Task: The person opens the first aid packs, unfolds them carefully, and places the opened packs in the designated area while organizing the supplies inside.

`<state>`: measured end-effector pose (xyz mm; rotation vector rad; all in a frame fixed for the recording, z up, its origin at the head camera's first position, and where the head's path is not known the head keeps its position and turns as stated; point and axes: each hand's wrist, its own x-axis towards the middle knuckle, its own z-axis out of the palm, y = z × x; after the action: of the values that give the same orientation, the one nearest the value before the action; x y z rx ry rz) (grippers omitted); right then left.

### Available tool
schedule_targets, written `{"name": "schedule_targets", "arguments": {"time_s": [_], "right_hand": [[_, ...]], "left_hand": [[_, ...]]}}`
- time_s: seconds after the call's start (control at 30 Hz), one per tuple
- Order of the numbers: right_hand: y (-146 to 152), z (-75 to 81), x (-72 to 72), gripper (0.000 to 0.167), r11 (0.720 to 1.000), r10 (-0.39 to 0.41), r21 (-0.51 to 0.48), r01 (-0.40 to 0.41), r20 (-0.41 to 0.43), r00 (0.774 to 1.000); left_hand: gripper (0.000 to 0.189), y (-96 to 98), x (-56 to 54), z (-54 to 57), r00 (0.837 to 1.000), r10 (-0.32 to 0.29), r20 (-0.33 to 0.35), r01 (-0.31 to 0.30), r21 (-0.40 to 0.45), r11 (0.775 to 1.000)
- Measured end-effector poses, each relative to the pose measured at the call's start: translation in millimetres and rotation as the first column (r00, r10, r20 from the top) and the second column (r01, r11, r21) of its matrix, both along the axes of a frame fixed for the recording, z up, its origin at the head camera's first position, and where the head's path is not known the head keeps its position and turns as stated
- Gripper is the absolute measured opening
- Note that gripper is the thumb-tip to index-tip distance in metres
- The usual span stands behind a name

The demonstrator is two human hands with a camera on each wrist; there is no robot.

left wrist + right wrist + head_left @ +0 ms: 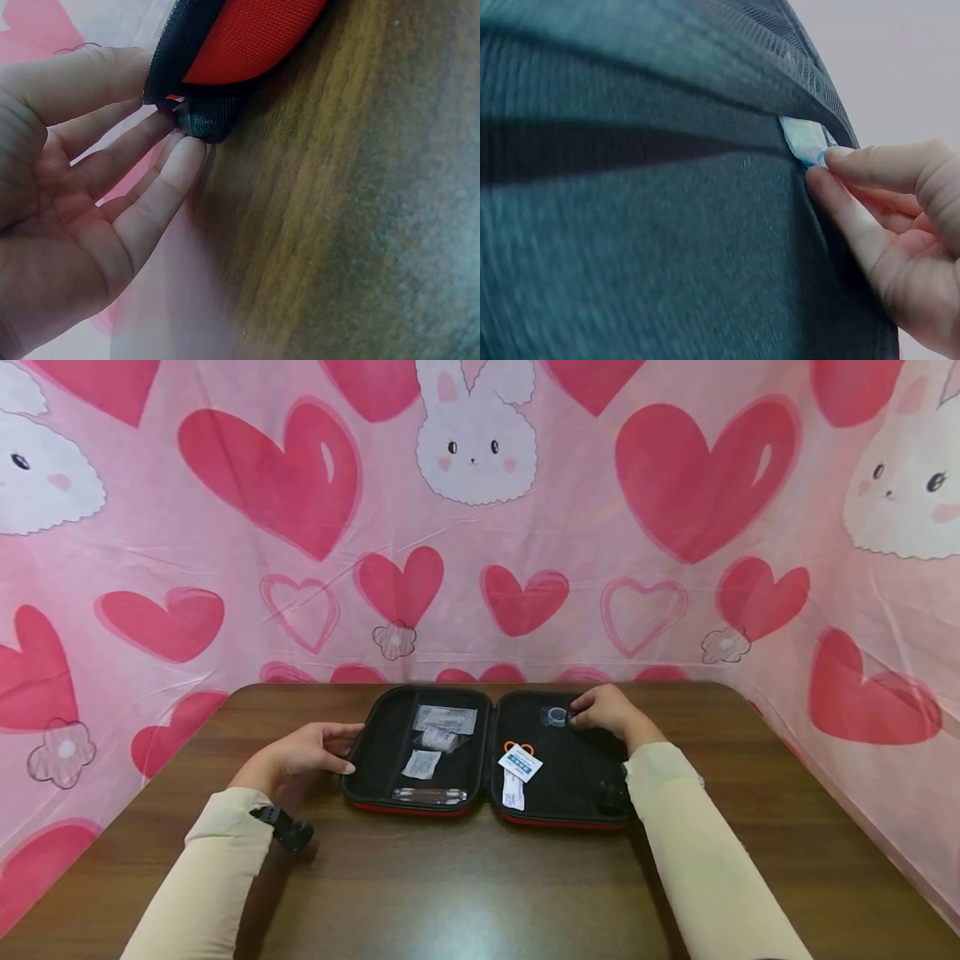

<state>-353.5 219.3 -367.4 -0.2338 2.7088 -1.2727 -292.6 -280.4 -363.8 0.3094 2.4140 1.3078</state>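
A black zip case with red outer sides (555, 785) lies opened flat on the table. At its left edge my left hand (307, 750) grips the rim, thumb on the rim and fingers around a dark fabric loop (210, 120) below it. Inside the right half, my right hand (609, 714) pinches a small clear-and-blue packet (555, 717) with a white ring in it, between thumb and forefinger. Close up, the packet (805, 140) shows pale blue beside the case's dark lining (667, 247). Part of it is hidden by the fingertips.
The left half holds a clear flat packet (446, 719), a wrapped white roll (439, 739), a white packet (422, 765) and clear slim tubes (430, 795). In the right half are orange loops (519, 747), a white-and-blue sachet (521, 762) and a white strip packet (513, 793).
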Motion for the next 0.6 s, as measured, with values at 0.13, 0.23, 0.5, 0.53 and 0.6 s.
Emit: {"name": "schedule_targets", "arguments": {"time_s": [0.13, 0.23, 0.5, 0.53, 0.6], "right_hand": [[-4.5, -1.4, -0.6, 0.035, 0.992, -0.019, -0.120, 0.026, 0.057, 0.998], [-7.1, -3.9, -1.9, 0.035, 0.984, -0.028, -0.171, 0.042, 0.086, 0.996], [-6.5, -7.9, -3.3, 0.040, 0.950, 0.024, -0.311, 0.030, 0.167, 0.986], [-5.8, -8.2, -3.2, 0.041, 0.944, 0.030, -0.327, 0.032, 0.182, 0.983], [-4.2, -8.7, -3.2, 0.043, 0.936, 0.040, -0.351, 0.037, 0.210, 0.977]], "left_hand": [[0.083, 0.4, -0.2, 0.6, 1.000, 0.006, 0.008, -0.006, -0.006, 1.000], [0.083, 0.7, -0.2, 0.3, 1.000, 0.008, 0.013, -0.008, -0.002, 1.000], [0.083, -0.1, -0.8, -0.4, 1.000, 0.009, 0.001, -0.009, -0.009, 1.000], [0.083, -0.2, -0.8, -0.5, 1.000, 0.007, -0.001, -0.007, -0.010, 1.000], [0.083, 0.0, -0.6, -0.6, 1.000, 0.007, -0.005, -0.007, -0.012, 1.000]]}}
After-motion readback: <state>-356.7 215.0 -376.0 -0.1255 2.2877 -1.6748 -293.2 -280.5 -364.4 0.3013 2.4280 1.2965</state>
